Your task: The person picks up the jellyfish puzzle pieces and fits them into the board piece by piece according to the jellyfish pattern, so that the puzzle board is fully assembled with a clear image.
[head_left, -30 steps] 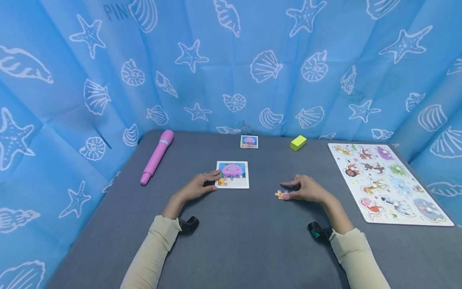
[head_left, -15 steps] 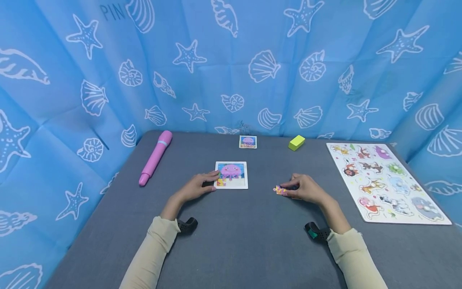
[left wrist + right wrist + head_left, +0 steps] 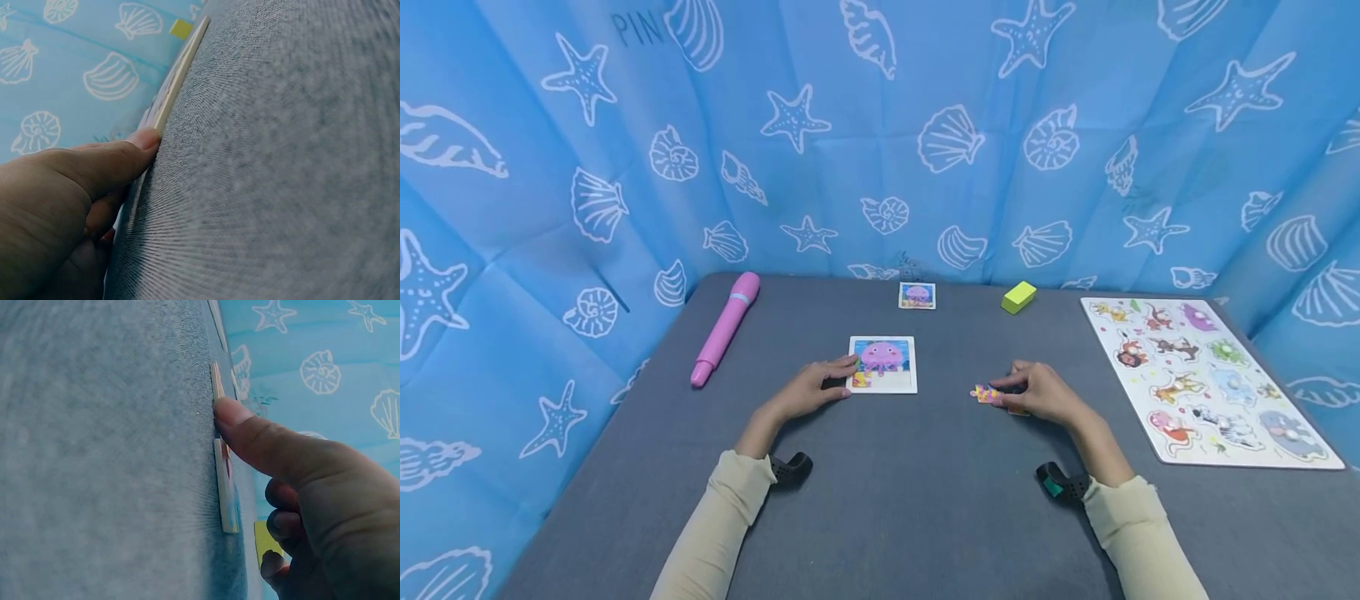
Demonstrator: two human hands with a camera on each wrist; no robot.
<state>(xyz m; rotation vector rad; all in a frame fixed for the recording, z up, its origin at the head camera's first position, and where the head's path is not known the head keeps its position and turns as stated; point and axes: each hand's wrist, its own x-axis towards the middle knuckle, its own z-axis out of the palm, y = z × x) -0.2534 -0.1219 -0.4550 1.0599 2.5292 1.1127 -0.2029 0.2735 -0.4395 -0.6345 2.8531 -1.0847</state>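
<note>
A white puzzle tray [image 3: 895, 387] with a pink jellyfish picture lies in the middle of the table, its lower right part bare. My left hand [image 3: 811, 386] rests at the tray's left side, thumb by the near corner and fingers on the edge; the left wrist view shows the thumb [image 3: 145, 139] against the rim. Right of the tray, my right hand [image 3: 1036, 392] pinches a yellow and pink jigsaw piece [image 3: 982, 394] between thumb and forefinger, low over the table. A second jigsaw piece [image 3: 225, 490] lies just beneath that hand, partly hidden in the head view [image 3: 1018, 411].
Behind the tray lies a small jellyfish picture card [image 3: 917, 296], with a yellow-green block [image 3: 1018, 297] to its right. A pink microphone-shaped stick [image 3: 726, 329] lies at the left. A large animal puzzle board [image 3: 1213, 383] covers the right side, before a blue shell-patterned curtain [image 3: 880, 125].
The forefinger of my right hand has come down onto the jigsaw piece, which has shifted slightly away from me. More of the second piece shows beneath the hand. My left hand stays put.
</note>
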